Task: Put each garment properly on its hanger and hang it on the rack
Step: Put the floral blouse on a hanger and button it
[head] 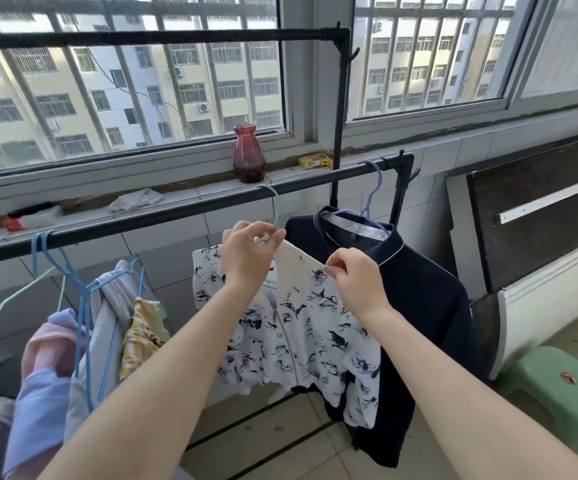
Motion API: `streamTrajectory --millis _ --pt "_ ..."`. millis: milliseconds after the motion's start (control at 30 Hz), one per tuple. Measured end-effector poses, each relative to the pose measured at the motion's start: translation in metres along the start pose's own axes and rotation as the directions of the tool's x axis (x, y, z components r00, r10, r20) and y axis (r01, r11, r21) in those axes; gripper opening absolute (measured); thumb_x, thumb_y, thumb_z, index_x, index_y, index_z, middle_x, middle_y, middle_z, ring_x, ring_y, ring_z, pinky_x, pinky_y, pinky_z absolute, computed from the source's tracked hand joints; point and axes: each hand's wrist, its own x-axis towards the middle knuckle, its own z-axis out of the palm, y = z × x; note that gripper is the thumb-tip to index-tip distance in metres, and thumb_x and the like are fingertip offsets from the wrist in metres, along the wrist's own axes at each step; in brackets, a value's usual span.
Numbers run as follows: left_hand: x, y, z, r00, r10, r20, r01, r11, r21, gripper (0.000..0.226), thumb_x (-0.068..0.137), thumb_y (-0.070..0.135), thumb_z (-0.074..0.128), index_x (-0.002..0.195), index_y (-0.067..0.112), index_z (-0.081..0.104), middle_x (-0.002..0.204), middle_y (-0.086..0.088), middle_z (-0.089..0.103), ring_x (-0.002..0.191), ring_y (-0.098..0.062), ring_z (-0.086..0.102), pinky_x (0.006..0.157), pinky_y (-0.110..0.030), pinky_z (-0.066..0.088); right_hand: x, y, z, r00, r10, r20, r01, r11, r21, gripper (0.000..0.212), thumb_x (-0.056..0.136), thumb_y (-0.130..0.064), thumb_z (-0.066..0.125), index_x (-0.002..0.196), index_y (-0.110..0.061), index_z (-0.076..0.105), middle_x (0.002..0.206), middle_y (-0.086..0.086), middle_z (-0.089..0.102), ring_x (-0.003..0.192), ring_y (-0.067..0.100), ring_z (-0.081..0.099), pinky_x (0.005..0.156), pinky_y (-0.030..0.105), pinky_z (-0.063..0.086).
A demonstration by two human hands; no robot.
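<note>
A white garment with a dark blue print and a front zip (301, 334) hangs on a pale green hanger (273, 199) hooked over the lower black rack rail (176, 211). My left hand (249, 258) pinches the garment's neck just under the hanger's hook. My right hand (356, 275) pinches the right shoulder edge of the same garment. To the right, a navy jacket with pale piping (426, 299) hangs on a purple hanger (370, 199). On the left, blue hangers (73, 275) hang on the rail above a heap of pastel garments (73, 348).
A higher black rail (142, 38) runs in front of the barred window. On the sill stand a red glass vase (248, 155), a yellow box (313, 161) and a crumpled cloth (138, 199). A green plastic stool (557, 386) and leaning boards (540, 209) are at the right.
</note>
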Motion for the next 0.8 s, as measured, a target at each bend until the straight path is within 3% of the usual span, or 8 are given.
streamTrajectory --millis 100,233,333,400,533,600,700,800 --pt "-0.001 0.003 0.002 0.998 0.046 -0.034 -0.045 0.999 0.028 0.003 0.088 0.032 0.069 0.085 0.033 0.072 0.088 0.016 0.057 0.103 -0.013 0.046 0.083 -0.032 0.041 0.006 -0.001 -0.006 0.989 0.14 0.039 -0.146 0.969 0.198 0.009 0.093 -0.011 0.061 0.086 -0.012 0.066 0.08 -0.003 0.063 0.075 0.01 0.056 0.071 0.024 0.045" --pt "0.003 0.01 0.005 0.998 0.064 -0.016 -0.064 0.998 -0.014 0.019 0.083 0.016 0.07 0.079 0.034 0.068 0.089 0.017 0.053 0.102 -0.013 0.049 0.098 -0.044 0.042 0.016 0.003 -0.024 0.943 0.332 0.024 -0.307 0.841 0.445 0.012 0.099 -0.014 0.052 0.097 -0.009 0.062 0.081 -0.001 0.057 0.068 0.01 0.05 0.061 0.022 0.043" --pt "0.005 0.016 0.006 0.999 0.035 0.026 -0.033 0.997 -0.075 0.03 0.084 0.012 0.069 0.072 0.039 0.063 0.087 0.015 0.053 0.095 -0.016 0.053 0.092 -0.045 0.048 0.019 0.013 -0.03 0.953 0.298 0.044 -0.299 0.919 0.257 0.012 0.097 -0.014 0.055 0.096 -0.007 0.064 0.083 0.0 0.06 0.076 0.014 0.054 0.071 0.027 0.046" --pt "0.006 0.014 0.008 0.996 0.057 0.071 -0.05 0.995 -0.088 0.019 0.088 0.017 0.068 0.076 0.032 0.067 0.084 0.01 0.057 0.088 -0.02 0.057 0.084 -0.045 0.052 0.016 0.017 -0.033 0.966 0.254 0.045 -0.258 0.956 0.141 0.011 0.095 -0.014 0.057 0.091 -0.008 0.066 0.082 -0.001 0.063 0.079 0.016 0.057 0.074 0.03 0.047" --pt "0.007 0.006 0.006 0.99 0.099 0.102 -0.093 0.994 -0.058 0.01 0.092 0.021 0.066 0.082 0.019 0.068 0.08 -0.001 0.063 0.08 -0.027 0.059 0.075 -0.045 0.052 0.006 0.014 -0.043 0.993 0.095 0.073 -0.107 0.977 0.185 0.008 0.088 -0.021 0.069 0.086 -0.014 0.069 0.083 -0.003 0.068 0.075 0.008 0.059 0.073 0.023 0.048" --pt "0.007 0.005 0.006 0.989 0.101 0.112 -0.097 0.994 -0.041 0.009 0.092 0.021 0.065 0.084 0.019 0.069 0.082 -0.002 0.064 0.08 -0.026 0.06 0.074 -0.041 0.051 -0.002 0.017 -0.042 0.991 0.035 0.129 -0.049 0.993 0.108 0.005 0.082 -0.017 0.075 0.082 -0.017 0.07 0.083 -0.006 0.067 0.077 0.007 0.06 0.074 0.021 0.049" --pt "0.005 0.004 0.005 0.987 0.106 0.12 -0.1 0.994 -0.053 0.011 0.094 0.022 0.063 0.084 0.019 0.067 0.083 -0.001 0.064 0.077 -0.02 0.056 0.069 -0.032 0.045 -0.01 0.024 -0.036 0.995 -0.04 0.096 0.043 0.999 -0.028 0.016 0.08 -0.013 0.076 0.091 -0.019 0.067 0.089 -0.007 0.057 0.083 0.006 0.054 0.076 0.016 0.045" --pt "0.005 0.001 0.004 0.987 0.1 0.125 -0.094 0.994 -0.055 0.015 0.094 0.023 0.062 0.08 0.021 0.065 0.079 0.002 0.062 0.071 -0.015 0.051 0.065 -0.028 0.039 -0.01 0.023 -0.032 0.99 -0.105 0.097 0.11 0.993 -0.049 0.005 0.085 -0.009 0.07 0.084 -0.014 0.069 0.081 -0.005 0.061 0.079 0.011 0.057 0.078 0.031 0.05"
